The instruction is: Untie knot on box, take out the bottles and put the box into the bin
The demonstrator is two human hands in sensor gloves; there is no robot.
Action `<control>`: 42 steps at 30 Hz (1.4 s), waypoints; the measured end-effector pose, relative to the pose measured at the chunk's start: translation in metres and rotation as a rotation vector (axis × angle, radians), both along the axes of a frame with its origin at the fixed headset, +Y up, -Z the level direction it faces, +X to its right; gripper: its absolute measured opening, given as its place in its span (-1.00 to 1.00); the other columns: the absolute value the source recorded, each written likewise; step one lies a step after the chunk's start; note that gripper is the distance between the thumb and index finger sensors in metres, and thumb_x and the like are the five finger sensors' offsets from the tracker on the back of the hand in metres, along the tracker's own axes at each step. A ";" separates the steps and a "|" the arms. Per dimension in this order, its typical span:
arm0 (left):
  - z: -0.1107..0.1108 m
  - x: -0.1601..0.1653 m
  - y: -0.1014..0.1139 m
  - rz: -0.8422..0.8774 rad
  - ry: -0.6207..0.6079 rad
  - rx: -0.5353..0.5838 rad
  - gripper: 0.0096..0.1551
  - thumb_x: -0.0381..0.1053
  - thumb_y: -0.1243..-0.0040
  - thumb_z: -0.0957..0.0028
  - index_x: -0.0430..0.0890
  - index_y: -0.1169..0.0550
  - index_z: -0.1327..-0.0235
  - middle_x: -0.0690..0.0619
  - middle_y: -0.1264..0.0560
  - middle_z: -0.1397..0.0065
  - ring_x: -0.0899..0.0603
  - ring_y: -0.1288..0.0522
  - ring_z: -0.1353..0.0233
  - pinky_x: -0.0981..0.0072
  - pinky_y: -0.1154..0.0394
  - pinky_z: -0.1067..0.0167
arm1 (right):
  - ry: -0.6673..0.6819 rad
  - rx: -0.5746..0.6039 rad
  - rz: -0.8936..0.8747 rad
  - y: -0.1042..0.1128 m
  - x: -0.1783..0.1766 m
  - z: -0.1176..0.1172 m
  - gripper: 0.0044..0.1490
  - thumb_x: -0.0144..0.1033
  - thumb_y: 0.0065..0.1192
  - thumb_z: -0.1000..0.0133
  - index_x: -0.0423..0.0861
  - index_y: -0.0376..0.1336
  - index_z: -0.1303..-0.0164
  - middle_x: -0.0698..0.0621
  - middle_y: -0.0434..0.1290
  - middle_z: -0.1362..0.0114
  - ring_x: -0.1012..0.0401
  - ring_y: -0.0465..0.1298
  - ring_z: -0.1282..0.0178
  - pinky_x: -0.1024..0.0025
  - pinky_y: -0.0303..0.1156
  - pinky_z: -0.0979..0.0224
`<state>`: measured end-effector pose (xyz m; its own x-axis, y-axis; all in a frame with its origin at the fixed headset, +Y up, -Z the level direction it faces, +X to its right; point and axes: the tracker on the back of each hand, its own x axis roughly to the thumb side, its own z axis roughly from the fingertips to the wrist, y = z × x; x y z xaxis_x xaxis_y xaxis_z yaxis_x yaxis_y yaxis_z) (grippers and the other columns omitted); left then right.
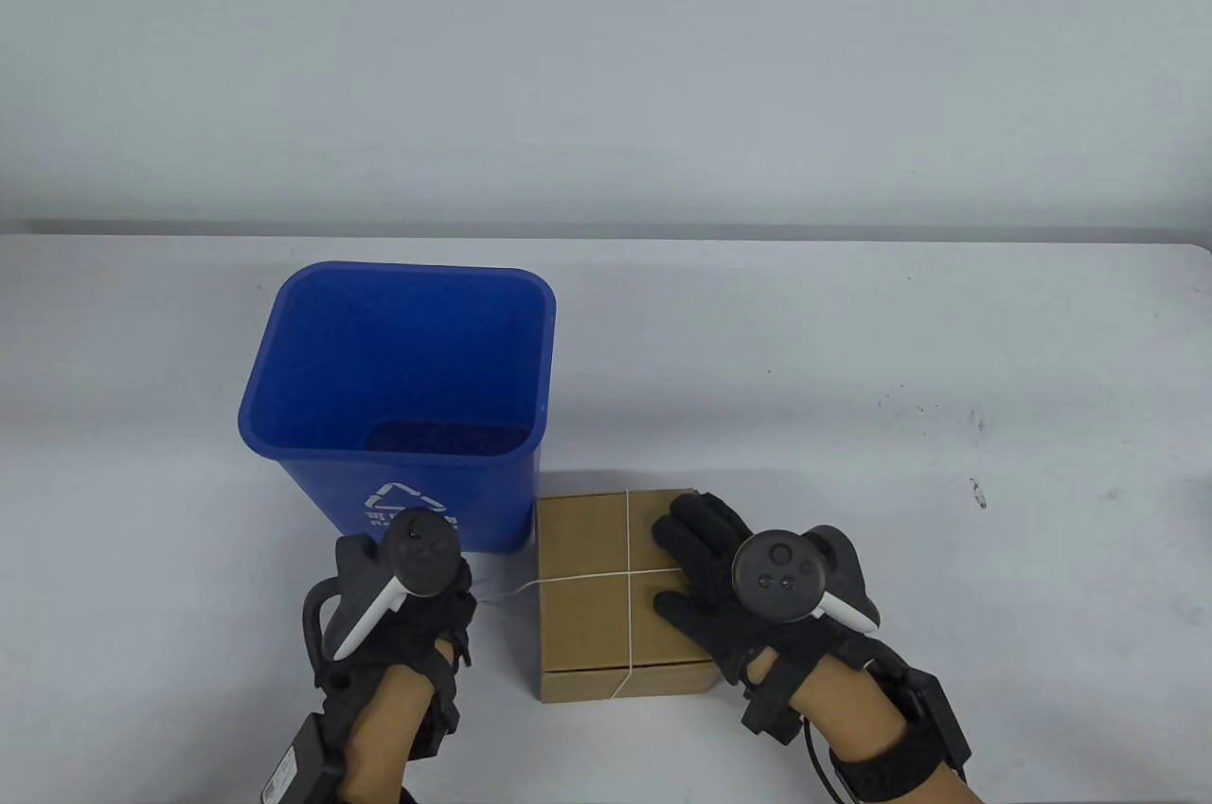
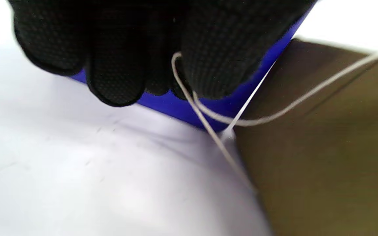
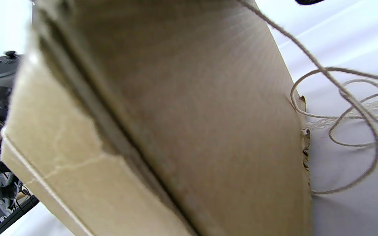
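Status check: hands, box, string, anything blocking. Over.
Left hand pinches the string beside the box. Right hand rests flat on the lid. Box shut, string still crossed over it. Bin open, nothing blocking.

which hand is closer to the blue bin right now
Left. The left hand sits just in front of the blue bin, pinching the string beside its base. The right hand rests on the cardboard box, farther off.

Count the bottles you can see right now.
0. None shows in any view. The box is closed and tied with string, right hand resting on it, so any bottles may be hidden inside. The bin shows none.
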<state>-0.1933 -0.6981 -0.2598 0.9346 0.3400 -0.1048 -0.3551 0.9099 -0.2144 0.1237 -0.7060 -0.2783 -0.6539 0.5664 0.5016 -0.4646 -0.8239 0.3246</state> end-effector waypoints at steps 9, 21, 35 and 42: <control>0.011 0.007 0.018 0.124 -0.078 0.135 -0.46 -0.05 -0.41 0.03 -0.17 -0.64 -0.22 -0.15 -0.52 -0.40 -0.35 -0.63 -0.22 -0.19 -0.55 -0.09 | 0.000 0.000 -0.001 0.000 0.000 0.000 -0.06 0.01 0.07 -0.13 -0.22 -0.09 -0.59 -0.16 -0.25 -0.68 -0.26 -0.23 -0.63 -0.42 -0.09 -0.45; 0.008 0.035 0.005 0.204 -0.193 0.187 -0.37 -0.03 -0.44 0.05 -0.17 -0.58 -0.31 -0.16 -0.46 -0.45 -0.35 -0.59 -0.28 -0.20 -0.52 -0.14 | -0.001 0.003 0.002 0.000 0.000 0.000 -0.06 0.01 0.07 -0.13 -0.22 -0.09 -0.59 -0.16 -0.25 -0.68 -0.27 -0.23 -0.63 -0.42 -0.09 -0.45; 0.007 0.037 0.002 0.111 -0.193 0.204 -0.54 -0.01 -0.41 0.04 -0.11 -0.67 -0.11 -0.13 -0.52 -0.40 -0.36 -0.60 -0.27 -0.23 -0.51 -0.15 | -0.001 0.002 -0.001 0.000 0.000 0.000 -0.06 0.01 0.06 -0.13 -0.22 -0.09 -0.59 -0.15 -0.25 -0.68 -0.27 -0.23 -0.63 -0.42 -0.09 -0.45; 0.002 0.036 -0.007 0.082 -0.195 0.134 -0.54 0.00 -0.41 0.03 -0.12 -0.68 -0.10 -0.13 -0.52 -0.39 -0.37 -0.60 -0.27 -0.23 -0.51 -0.15 | 0.000 0.002 0.001 0.000 0.000 0.000 -0.06 0.01 0.06 -0.13 -0.22 -0.09 -0.59 -0.16 -0.26 -0.68 -0.27 -0.23 -0.63 -0.42 -0.09 -0.45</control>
<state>-0.1570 -0.7055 -0.2581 0.9016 0.4140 0.1254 -0.3924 0.9048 -0.1656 0.1235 -0.7064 -0.2781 -0.6544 0.5648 0.5027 -0.4642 -0.8249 0.3226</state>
